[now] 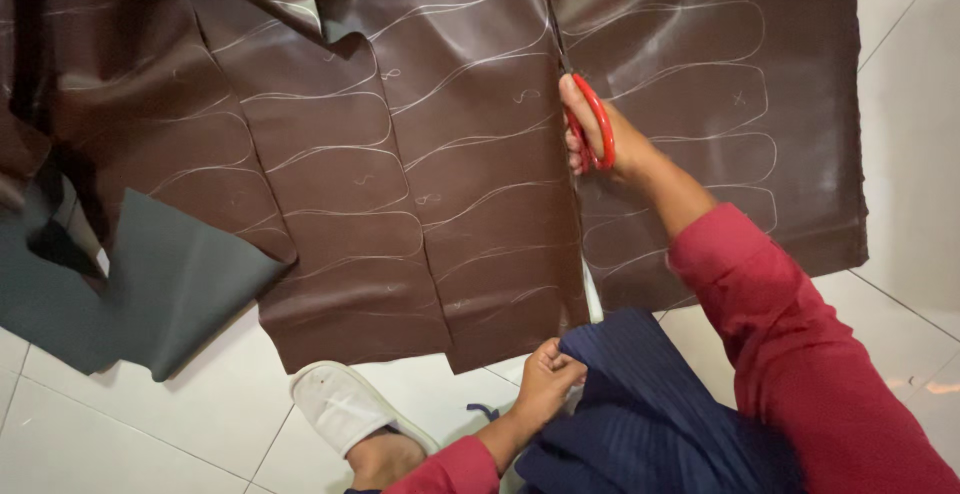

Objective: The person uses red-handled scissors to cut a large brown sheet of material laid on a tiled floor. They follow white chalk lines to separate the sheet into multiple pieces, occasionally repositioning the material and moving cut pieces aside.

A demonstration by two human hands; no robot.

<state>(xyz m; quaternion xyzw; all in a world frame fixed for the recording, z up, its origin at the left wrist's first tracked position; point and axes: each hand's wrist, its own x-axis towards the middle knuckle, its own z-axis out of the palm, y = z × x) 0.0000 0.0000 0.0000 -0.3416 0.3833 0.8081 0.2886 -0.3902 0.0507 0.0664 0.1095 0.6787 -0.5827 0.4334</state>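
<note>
A large brown leather-like sheet point(470, 174) lies spread on the white tiled floor, marked with several pale drawn outlines. My right hand point(600, 139) grips red-handled scissors point(592, 119) whose blades point away from me along a straight cut running up the sheet. My left hand point(545, 379) is closed at the sheet's near edge, beside the start of the cut, pinching the material against my dark blue trouser knee point(640, 404). Both sleeves are red.
A dark grey sheet point(150, 284) overlaps the brown one at the left, its corner curled. My foot in a white slipper point(345, 409) rests on the tile point(150, 424) near the bottom edge. More brown material is folded at the top left.
</note>
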